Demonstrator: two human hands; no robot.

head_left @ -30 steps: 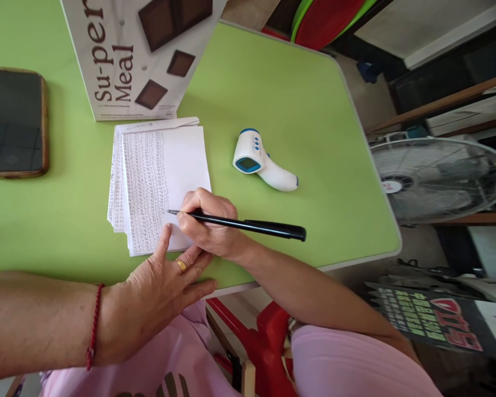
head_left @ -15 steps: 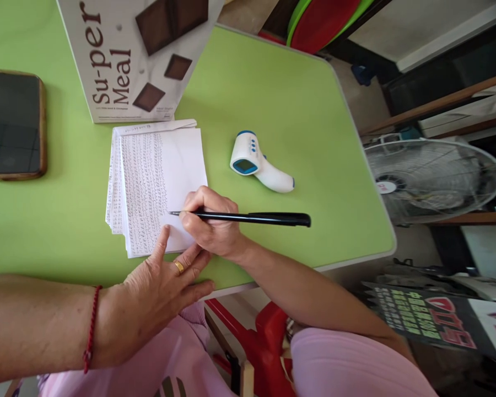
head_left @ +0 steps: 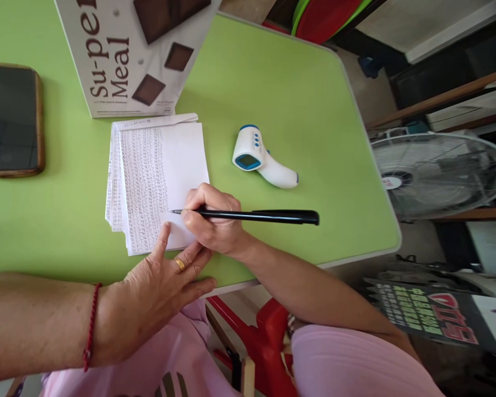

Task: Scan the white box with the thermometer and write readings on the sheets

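At the far left we see a phone (head_left: 10,118) in a brown-edged case, lying screen up on the green table (head_left: 326,132). Next comes the left wrist, circled by a red braided bracelet (head_left: 91,325). Above it we find a white box (head_left: 157,58) printed "Su-per Meal" with pictures of dark squares; its top runs out of view, so we cannot tell whether it is sealed or what it contains. Right by its lower edge lie the paper sheets (head_left: 186,160), stacked a little askew, the uppermost filled with columns of small handwriting on its left part and blank towards the right.

The left hand (head_left: 161,286) lies palm down with its fingers apart, gripping nothing; its uppermost finger rests on the bottom of the top sheet, and the next one wears a gold ring (head_left: 180,264). Just right of it, our right hand (head_left: 219,234) is curled, thumb and fingers pinched around a black pen (head_left: 273,216). The pen's tip is at the top sheet, beside the last written column, and its barrel slants out to the right over the hand.

Farther right, a white and blue infrared thermometer (head_left: 264,157) lies near the sheets, and beyond the table's edge we see a fan (head_left: 446,171).
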